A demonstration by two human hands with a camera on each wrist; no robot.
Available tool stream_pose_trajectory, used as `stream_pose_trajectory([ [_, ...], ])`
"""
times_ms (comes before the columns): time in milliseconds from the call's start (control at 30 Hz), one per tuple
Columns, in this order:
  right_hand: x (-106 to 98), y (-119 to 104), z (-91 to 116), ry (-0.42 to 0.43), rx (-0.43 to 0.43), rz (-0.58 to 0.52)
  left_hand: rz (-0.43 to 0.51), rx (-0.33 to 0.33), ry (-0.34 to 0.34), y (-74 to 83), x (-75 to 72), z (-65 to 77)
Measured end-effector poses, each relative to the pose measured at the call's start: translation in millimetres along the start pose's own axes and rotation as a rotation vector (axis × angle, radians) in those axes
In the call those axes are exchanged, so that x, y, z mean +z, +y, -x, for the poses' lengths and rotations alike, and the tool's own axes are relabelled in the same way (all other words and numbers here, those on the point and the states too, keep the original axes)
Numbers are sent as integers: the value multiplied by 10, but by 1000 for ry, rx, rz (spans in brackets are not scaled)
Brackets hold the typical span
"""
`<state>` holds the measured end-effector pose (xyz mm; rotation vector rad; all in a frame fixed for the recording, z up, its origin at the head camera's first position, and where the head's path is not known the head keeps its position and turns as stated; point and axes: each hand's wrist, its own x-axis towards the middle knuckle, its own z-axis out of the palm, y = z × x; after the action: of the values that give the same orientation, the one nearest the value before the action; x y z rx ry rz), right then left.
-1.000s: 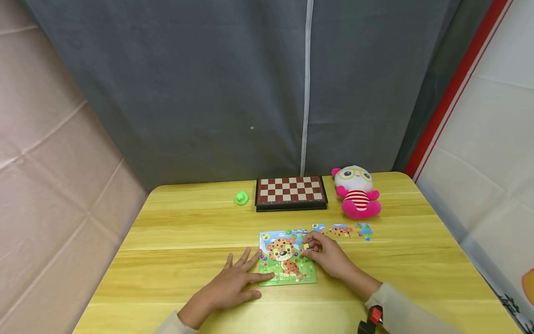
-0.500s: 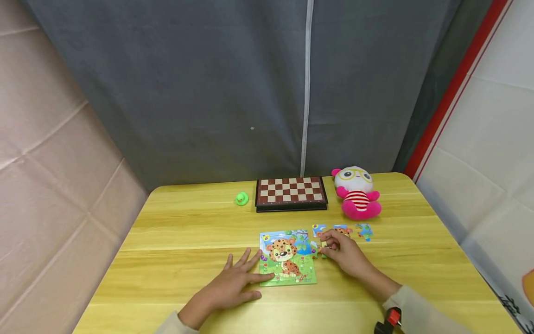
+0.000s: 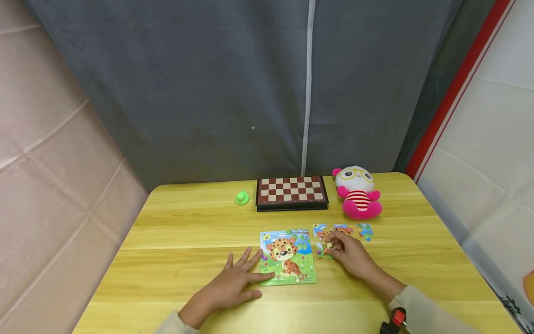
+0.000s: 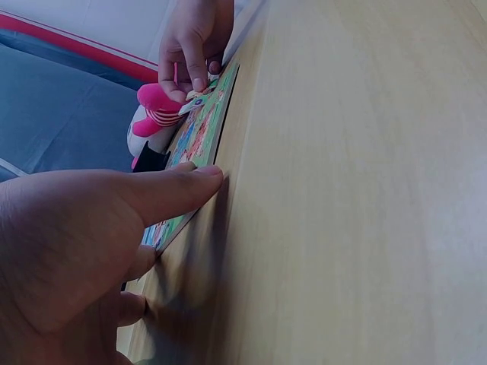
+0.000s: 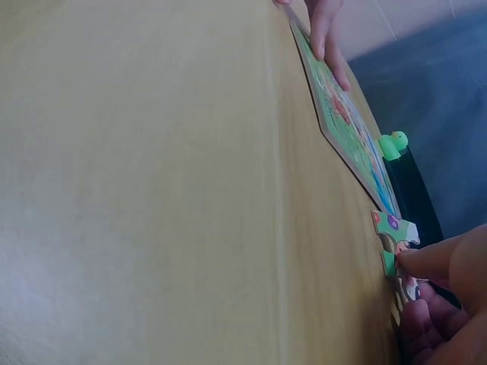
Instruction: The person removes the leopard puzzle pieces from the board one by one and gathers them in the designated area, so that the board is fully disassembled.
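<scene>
A jigsaw puzzle board with a spotted leopard cub lies at the table's front middle. My left hand has its fingers spread, with fingertips on the left part of the board; its thumb lies near the front edge. Right of the board, my right hand pinches a jigsaw piece, green with a purple flower, between thumb and fingers close over the table. The fingers hide part of it. Behind that hand lie several loose jigsaw pieces, one showing the sun.
A folded chessboard lies at the back of the wooden table. Left of it sits a green toy duck, and right of it a pink and white plush panda. A grey curtain hangs behind.
My right hand has moved right, off the board's right edge, bringing the jigsaw piece with it to just beside the board. My left hand has stayed in place.
</scene>
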<state>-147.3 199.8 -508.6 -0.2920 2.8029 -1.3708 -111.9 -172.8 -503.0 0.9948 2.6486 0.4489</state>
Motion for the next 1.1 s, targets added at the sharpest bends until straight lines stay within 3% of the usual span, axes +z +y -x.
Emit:
stream_pose_trajectory([
  [333,9,30,-11,-1,-32,60,2,2,-1,1,-7,-2],
  [1100,-7,61,-47,-57,-7,96,10,-4,0,17,-15,5],
])
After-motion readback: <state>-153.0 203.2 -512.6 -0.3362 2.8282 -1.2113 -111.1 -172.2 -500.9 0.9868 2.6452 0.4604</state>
